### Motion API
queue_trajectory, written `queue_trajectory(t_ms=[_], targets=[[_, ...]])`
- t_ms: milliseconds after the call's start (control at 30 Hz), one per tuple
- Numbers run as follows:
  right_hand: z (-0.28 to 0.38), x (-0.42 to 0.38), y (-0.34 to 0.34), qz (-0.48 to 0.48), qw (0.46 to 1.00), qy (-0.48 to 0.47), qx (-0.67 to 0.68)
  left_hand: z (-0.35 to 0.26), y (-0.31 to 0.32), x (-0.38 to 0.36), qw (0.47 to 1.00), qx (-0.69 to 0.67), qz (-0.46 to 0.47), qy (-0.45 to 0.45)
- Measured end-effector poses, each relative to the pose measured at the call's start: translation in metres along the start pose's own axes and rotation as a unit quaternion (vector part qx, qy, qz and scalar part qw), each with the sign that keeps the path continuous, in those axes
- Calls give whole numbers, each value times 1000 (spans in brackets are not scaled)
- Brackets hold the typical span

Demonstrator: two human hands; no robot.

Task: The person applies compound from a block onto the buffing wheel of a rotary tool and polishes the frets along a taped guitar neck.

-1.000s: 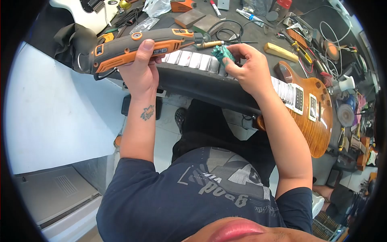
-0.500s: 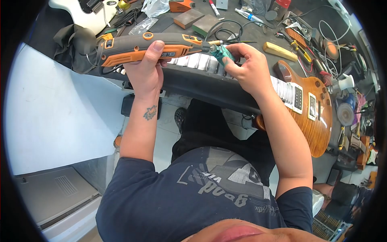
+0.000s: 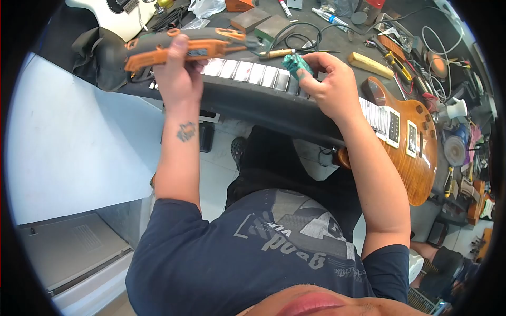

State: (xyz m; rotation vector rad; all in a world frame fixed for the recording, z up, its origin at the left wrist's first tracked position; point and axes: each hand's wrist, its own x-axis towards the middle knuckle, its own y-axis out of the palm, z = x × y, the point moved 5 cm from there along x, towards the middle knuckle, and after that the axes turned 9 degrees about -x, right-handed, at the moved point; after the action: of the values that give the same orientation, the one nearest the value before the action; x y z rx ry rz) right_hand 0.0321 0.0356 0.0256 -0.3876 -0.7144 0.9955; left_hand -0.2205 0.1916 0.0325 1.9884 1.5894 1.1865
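My left hand (image 3: 181,71) is wrapped around an orange and grey rotary tool (image 3: 203,50), its thumb lying along the top. The tool's front end points right and is smeared by motion. Between the thumb and fingers of my right hand (image 3: 333,81) is a crumpled green block (image 3: 297,64), like polishing compound in foil. A gap separates the tool's tip from the block. Below both hands lies a guitar (image 3: 408,171) with a glossy amber body. Its fretboard (image 3: 258,73) is covered with silvery strips, and my right hand and forearm hide part of the neck.
A white guitar body (image 3: 118,21) sits at the back left beside a black cloth (image 3: 100,60). On the bench are sanding blocks (image 3: 250,19), a yellow wooden block (image 3: 370,65), cables, a marker (image 3: 285,8) and several hand tools. Another person's leg (image 3: 424,250) shows at the lower right.
My left hand has drawn the rotary tool left, away from the green block, and tilted it slightly. The block stays in my right hand, which has shifted little.
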Motion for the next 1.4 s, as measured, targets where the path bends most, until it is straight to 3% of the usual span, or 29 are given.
queue_trajectory(t_ms=[200,300,1000,1400], targets=[[-1,3,0,4,1000,16,0,1,-54,64,994,44,-8,-95],[-2,2,2,6,1000,13,4,-2,-57,71,992,79,35,-97],[-2,1,2,11,1000,6,8,6,-56,74,989,110,-40,-89],[-2,2,1,11,1000,3,-1,3,-60,71,991,110,-21,-74]])
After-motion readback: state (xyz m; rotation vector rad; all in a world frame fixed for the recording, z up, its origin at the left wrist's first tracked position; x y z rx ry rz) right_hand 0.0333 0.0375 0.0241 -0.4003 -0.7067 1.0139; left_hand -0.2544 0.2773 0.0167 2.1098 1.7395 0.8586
